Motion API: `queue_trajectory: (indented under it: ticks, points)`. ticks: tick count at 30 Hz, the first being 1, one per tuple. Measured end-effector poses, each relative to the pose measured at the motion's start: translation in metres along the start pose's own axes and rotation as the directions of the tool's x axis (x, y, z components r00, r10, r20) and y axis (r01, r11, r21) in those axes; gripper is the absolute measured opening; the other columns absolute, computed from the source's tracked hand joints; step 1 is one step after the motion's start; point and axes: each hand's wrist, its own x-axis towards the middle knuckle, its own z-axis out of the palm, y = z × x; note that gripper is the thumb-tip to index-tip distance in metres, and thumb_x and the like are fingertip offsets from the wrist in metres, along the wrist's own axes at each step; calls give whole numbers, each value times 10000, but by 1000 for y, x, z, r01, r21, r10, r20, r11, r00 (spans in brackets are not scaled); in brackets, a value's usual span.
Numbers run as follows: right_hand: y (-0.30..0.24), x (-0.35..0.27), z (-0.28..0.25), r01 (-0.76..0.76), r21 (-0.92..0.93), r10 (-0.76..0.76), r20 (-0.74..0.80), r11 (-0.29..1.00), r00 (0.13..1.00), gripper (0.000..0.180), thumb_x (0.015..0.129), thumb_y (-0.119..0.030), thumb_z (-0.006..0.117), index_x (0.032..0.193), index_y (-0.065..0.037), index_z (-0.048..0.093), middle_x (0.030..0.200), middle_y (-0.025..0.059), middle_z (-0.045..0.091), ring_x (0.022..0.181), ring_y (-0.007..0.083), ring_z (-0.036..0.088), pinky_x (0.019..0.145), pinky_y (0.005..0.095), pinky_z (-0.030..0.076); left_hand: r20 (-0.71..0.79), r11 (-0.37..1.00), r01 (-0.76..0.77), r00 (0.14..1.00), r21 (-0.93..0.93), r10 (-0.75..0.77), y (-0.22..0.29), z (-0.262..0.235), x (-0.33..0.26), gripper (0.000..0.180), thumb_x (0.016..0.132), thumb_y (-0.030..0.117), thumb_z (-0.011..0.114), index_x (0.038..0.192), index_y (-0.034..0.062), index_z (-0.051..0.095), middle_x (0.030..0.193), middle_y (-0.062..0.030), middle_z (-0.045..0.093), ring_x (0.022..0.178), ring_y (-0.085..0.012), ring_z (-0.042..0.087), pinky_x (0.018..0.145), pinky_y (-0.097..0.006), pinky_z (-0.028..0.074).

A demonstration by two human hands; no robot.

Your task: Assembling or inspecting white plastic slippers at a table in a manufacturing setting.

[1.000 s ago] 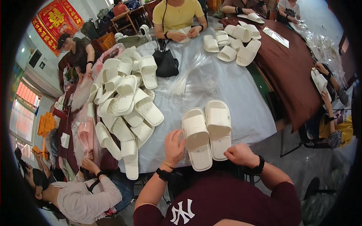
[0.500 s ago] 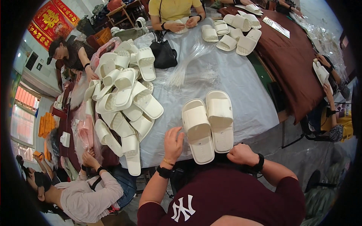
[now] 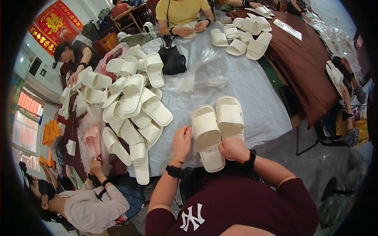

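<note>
Two cream slippers stand side by side in front of me, toes pointing away: a left slipper (image 3: 210, 157) and a right slipper (image 3: 230, 112). My right hand (image 3: 233, 149) is closed in a fist over the footbed of the right slipper and hides its heel part. What those fingers hold, if anything, is hidden. Just left of the left slipper is my left hand (image 3: 182, 144), its fingers bent and drawn together. Anything between them is too small to make out. Beyond the slippers lies a bundle of thin clear plastic strands (image 3: 193, 76) on the plastic-covered table (image 3: 252, 98).
A heap of cream slippers (image 3: 132, 96) covers the table's left side. Behind it sits a black bag (image 3: 172, 59). More slippers (image 3: 258, 45) lie far right, by a brown-covered table (image 3: 303, 67). Several co-workers sit around, one in yellow (image 3: 183, 11) opposite me.
My right hand has moved left and up, from beside the right slipper's heel onto its footbed. My left hand's fingers have drawn together. At far left, a co-worker has shifted several slippers away from the heap.
</note>
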Motion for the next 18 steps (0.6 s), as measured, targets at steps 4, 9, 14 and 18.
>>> queue_trajectory:
  ticks: [4,9,14,18]
  points:
    - [-2,25,7,28,-58,-30,-38,998,999,306,798,-242,522,726,4,689,732,232,655,685,411,646,650,496,514,31,995,104,994,5,-104,-24,8,34,381,942,327,508,994,-24,648,921,-203,652,870,-349,608,772,-398,471]
    - [-4,24,7,24,-78,-30,-83,997,996,292,787,-247,542,719,-9,696,732,224,661,668,399,654,630,483,526,91,962,256,960,91,-264,-25,18,66,476,881,438,558,863,-23,675,770,-213,662,736,-378,631,694,-427,488]
    - [-3,22,17,43,-95,-50,-74,995,996,295,785,-254,547,704,-13,697,730,223,661,671,394,659,623,480,529,38,978,197,979,64,-199,-46,30,72,417,834,388,626,812,-24,687,686,-143,656,647,-258,617,619,-362,478]
    - [-5,18,15,52,-92,-61,-99,994,993,283,773,-249,558,698,-13,694,709,223,656,656,392,658,616,482,526,4,972,234,972,-4,-234,-50,34,74,375,801,359,651,832,-11,703,699,-158,678,654,-273,664,634,-365,501]
